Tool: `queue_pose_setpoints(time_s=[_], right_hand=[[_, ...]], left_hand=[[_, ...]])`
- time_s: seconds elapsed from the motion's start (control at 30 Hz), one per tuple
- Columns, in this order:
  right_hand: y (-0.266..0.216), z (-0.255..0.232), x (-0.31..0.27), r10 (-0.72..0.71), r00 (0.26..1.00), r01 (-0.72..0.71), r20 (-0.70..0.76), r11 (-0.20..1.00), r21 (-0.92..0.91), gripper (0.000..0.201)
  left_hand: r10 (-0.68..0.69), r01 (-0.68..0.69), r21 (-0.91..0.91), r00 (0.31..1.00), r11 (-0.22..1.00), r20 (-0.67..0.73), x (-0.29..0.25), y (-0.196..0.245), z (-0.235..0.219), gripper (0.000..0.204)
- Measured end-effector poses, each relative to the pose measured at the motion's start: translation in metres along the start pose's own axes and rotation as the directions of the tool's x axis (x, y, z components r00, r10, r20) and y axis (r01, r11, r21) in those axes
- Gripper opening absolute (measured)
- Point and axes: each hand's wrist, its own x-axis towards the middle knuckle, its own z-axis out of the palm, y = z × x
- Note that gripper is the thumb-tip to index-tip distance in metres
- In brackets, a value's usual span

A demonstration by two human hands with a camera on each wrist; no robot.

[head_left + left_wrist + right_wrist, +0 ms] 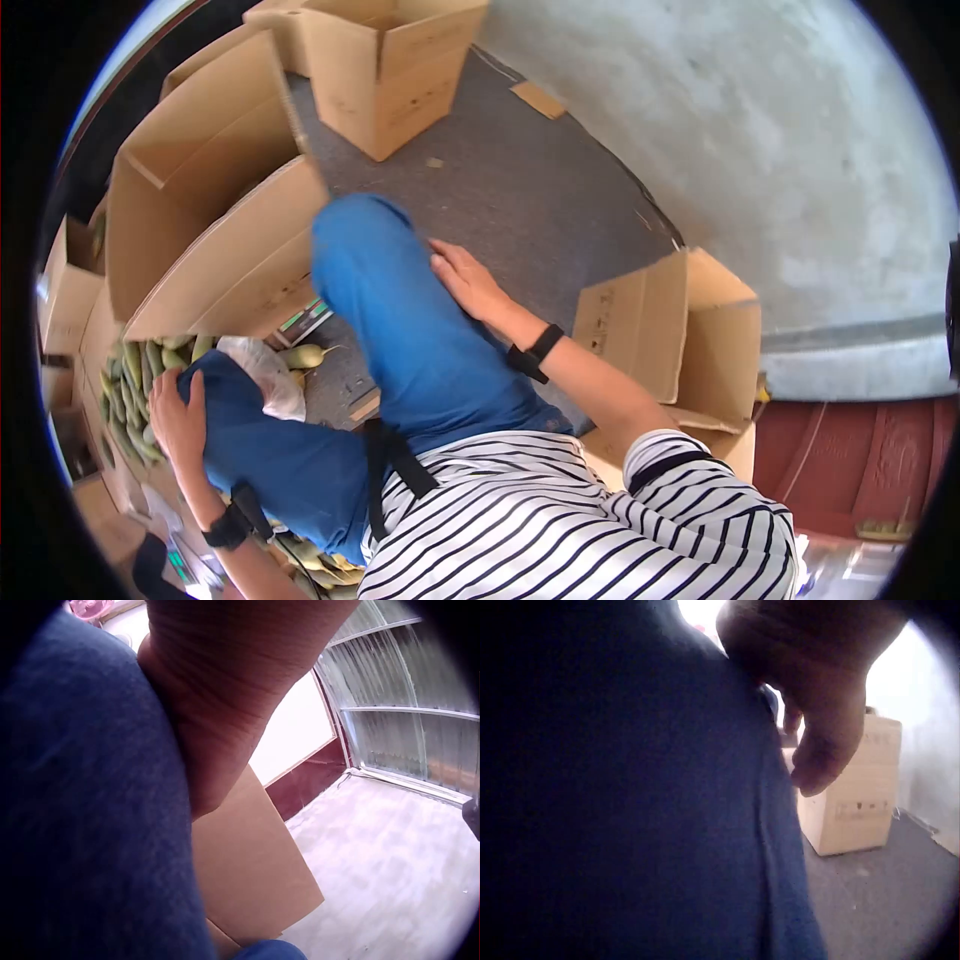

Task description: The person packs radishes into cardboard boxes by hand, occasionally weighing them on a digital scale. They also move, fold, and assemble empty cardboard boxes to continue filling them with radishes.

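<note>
My left hand [178, 420] rests on the left knee of the blue trousers [270, 455], its fingers lying loosely over the cloth. On the outer side of the other leg, my right hand [470, 282] lies against the thigh with relaxed fingers. Neither hand holds anything. Beside the left knee are long green radish-like vegetables [125, 395] in a heap and a clear plastic bag [272, 378]. In the left wrist view the hand [217, 712] shows only its heel and wrist against the trousers. The right wrist view shows the thumb side of the hand [829, 712].
A large open cardboard box [240, 250] stands ahead of the knees. Behind it is a taller box [385, 95], and another open box [650, 325] stands at my right. A pale wall [760, 150] borders the dark floor [520, 190]. More vegetables [325, 570] lie below the left leg.
</note>
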Motion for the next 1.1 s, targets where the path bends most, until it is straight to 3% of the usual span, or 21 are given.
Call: queue_pose_setpoints(time_s=[0.07,0.13,0.2,0.27,0.37,0.43,0.53,0.63,0.77,0.83,0.87,0.9,0.93,0.97,1.0,1.03,1.1], right_hand=[[0.041,-0.002,-0.013,0.181,0.98,-0.172,0.082,0.98,-0.104,0.053],[0.119,-0.003,-0.037,0.284,0.958,-0.262,0.041,0.923,-0.281,0.05],[0.154,-0.02,-0.071,0.444,0.893,-0.402,0.065,0.856,-0.325,0.048],[0.18,-0.035,-0.113,0.532,0.847,-0.457,0.013,0.74,-0.494,0.046],[0.218,-0.049,-0.172,0.601,0.791,-0.582,-0.113,0.684,-0.439,0.046],[0.228,-0.06,-0.198,0.688,0.693,-0.708,-0.214,0.594,-0.382,0.047],[0.272,-0.069,-0.234,0.734,0.614,-0.785,-0.29,0.531,-0.318,0.047],[0.272,-0.078,-0.256,0.773,0.55,-0.833,-0.316,0.481,-0.273,0.041],[0.274,-0.07,-0.265,0.731,0.538,-0.838,-0.419,0.518,-0.172,0.037],[0.298,-0.072,-0.264,0.752,0.497,-0.868,-0.433,0.434,-0.243,0.026],[0.337,-0.074,-0.274,0.699,0.664,-0.678,-0.267,0.412,-0.608,0.027],[0.385,-0.075,-0.288,0.605,0.792,-0.361,-0.085,0.351,-0.864,0.028],[0.381,-0.072,-0.267,0.575,0.818,-0.316,-0.031,0.402,-0.859,0.027],[0.373,-0.062,-0.245,0.557,0.83,-0.328,-0.01,0.474,-0.818,0.027],[0.36,-0.056,-0.23,0.57,0.821,-0.391,-0.015,0.543,-0.743,0.026],[0.359,-0.048,-0.219,0.587,0.809,-0.462,-0.036,0.597,-0.656,0.026],[0.344,-0.034,-0.2,0.662,0.745,-0.608,-0.082,0.623,-0.491,0.024]], left_hand=[[-0.035,0.036,-0.015,0.999,0.999,0.038,0.0,0.002,-0.002,0.038],[-0.013,0.014,-0.011,0.999,1.0,0.04,0.001,0.006,-0.004,0.038],[0.002,-0.002,-0.002,0.999,1.0,0.052,0.006,0.007,-0.005,0.038],[0.011,-0.012,0.023,0.998,1.0,0.057,0.009,0.007,-0.002,0.038],[0.017,-0.021,0.043,0.996,0.999,0.086,0.012,0.012,-0.003,0.038],[0.03,-0.035,0.054,0.995,0.998,0.093,0.015,0.012,0.0,0.039],[0.05,-0.057,0.07,0.993,0.996,0.106,0.019,0.008,0.005,0.04],[0.065,-0.073,0.086,0.994,0.994,0.092,0.019,0.005,0.009,0.042],[0.05,-0.064,0.115,0.992,0.991,0.116,0.022,0.008,0.007,0.042],[0.034,-0.044,0.109,0.995,0.993,0.089,0.017,0.007,0.009,0.042],[0.057,-0.061,0.06,0.996,0.996,0.073,0.017,0.008,0.016,0.041],[0.056,-0.057,0.029,0.997,0.998,0.045,0.019,0.001,0.018,0.04],[0.023,-0.025,0.018,0.995,1.0,0.096,0.017,0.017,0.008,0.039],[0.042,-0.043,0.012,0.998,0.999,0.04,0.014,0.01,0.017,0.038],[-0.059,0.06,0.001,0.992,0.998,0.108,0.012,0.032,-0.006,0.039],[-0.007,0.007,-0.001,1.0,1.0,-0.011,0.01,0.011,0.015,0.038],[-0.001,0.003,0.053,0.999,0.999,-0.046,0.004,0.019,0.002,0.032]])
